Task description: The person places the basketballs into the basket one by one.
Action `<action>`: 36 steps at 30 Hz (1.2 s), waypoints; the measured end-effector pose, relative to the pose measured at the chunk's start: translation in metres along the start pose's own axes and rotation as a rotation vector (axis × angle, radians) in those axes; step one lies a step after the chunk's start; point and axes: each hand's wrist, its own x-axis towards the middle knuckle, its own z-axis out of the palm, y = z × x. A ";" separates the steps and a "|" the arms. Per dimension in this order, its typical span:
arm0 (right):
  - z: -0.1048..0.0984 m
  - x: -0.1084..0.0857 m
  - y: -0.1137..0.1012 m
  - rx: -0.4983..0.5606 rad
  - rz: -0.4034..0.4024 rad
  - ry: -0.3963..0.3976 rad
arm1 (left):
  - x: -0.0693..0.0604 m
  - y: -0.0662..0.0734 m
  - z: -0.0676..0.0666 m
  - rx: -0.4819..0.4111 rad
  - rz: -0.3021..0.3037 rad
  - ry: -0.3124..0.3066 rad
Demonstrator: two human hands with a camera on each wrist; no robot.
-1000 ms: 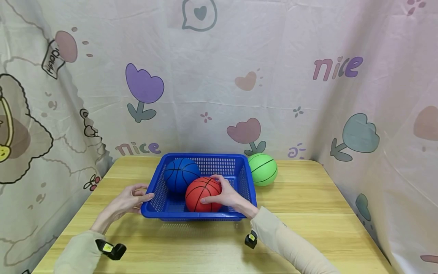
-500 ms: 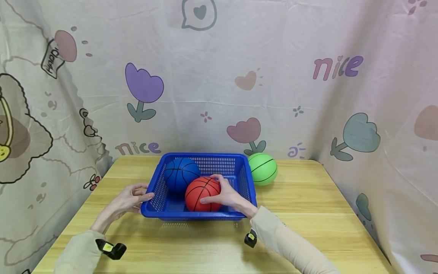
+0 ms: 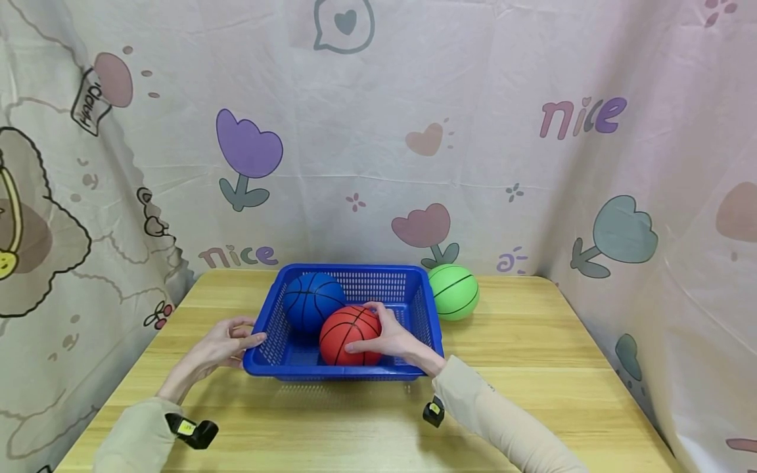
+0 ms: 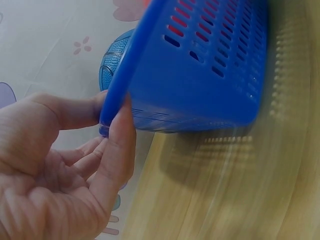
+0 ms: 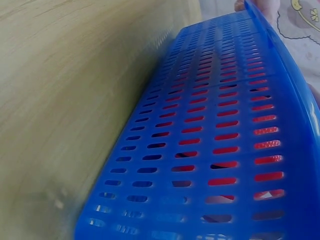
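A blue slotted basket holds a blue ball at its back left and a red ball near its front. My left hand pinches the basket's left rim; in the left wrist view the thumb and a finger of that hand lie on either side of the rim. My right hand reaches over the basket's front right and grips the red ball from its right side. The right wrist view shows the basket's slotted wall, with red behind the slots.
A green ball sits on the wooden table, just outside the basket's back right. A patterned cloth hangs behind the table and along both sides. A black wrist camera is on each sleeve.
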 end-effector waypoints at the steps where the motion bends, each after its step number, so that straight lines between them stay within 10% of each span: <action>1: 0.000 0.000 0.000 -0.001 0.002 -0.001 | 0.000 0.000 0.000 -0.004 -0.002 -0.001; 22: -0.015 -0.003 -0.002 -0.037 -0.058 0.034 | 0.002 -0.002 0.000 -0.024 -0.013 -0.011; 30: -0.085 -0.002 -0.006 0.141 -0.256 0.444 | 0.002 -0.001 0.001 -0.038 -0.024 -0.005; 36: -0.132 0.003 0.026 0.109 -0.227 0.808 | 0.000 0.000 0.000 -0.022 -0.031 0.002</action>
